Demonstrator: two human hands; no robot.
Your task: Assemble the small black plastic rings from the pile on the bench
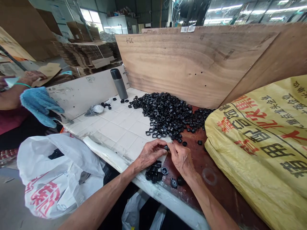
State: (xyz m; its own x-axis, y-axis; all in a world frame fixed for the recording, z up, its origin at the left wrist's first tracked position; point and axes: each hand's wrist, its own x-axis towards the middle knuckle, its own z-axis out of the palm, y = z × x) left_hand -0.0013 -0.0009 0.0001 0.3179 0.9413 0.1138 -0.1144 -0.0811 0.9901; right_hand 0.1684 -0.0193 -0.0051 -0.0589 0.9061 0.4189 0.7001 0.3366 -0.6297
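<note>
My left hand and my right hand meet above the table's front part. Between their fingertips is a small black part, gripped from both sides. Just below my left hand lies a cluster of black fittings near the table edge. Two round black pieces with open faces, one a ring-like piece, lie under and between my wrists. Behind my hands spreads a large pile of small black rings.
A grey bottle stands at the back left before a wooden board. A yellow sack covers the right side. White plastic bag and blue towel hang at left, beside another person's arm.
</note>
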